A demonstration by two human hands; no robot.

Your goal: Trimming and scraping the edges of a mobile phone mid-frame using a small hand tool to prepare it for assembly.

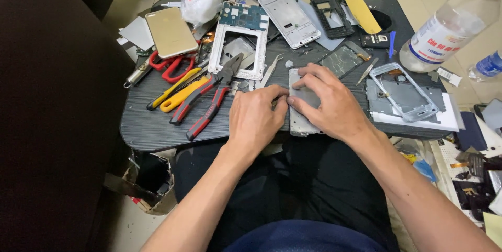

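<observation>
The grey phone panel (306, 98) lies flat at the near edge of the dark bench (151, 126), directly in front of the person; all positions below are given relative to this panel.

Left hand (254, 118): resting on the bench against the panel's left edge, knuckles up, fingers curled. The fingertips meet the panel's left side. Whether this grip actually pinches the panel or a small tool cannot be told, because the fingertips are hidden under the hand.

Right hand (329, 103): laid over the panel from the right, fingers spread and pressing flat on its surface. The thumb meets the left hand's fingertips at the panel's left edge. This grip is released: it presses down and is not clenched round anything.

Left of the panel: red-handled pliers (206, 103), a yellow-handled tool (175, 92), red scissors (170, 66) and a gold phone (171, 32), face down.

Beyond the panel: metal tweezers (269, 71), a white phone frame (240, 48) carrying a blue circuit board, and a silver phone chassis (289, 16).

Right of the panel: a cracked screen piece (342, 58), then a silver frame (402, 92) lying on a grey plate and white paper. A clear plastic bottle (449, 24) stands well to the right, beyond the bench edge.
</observation>
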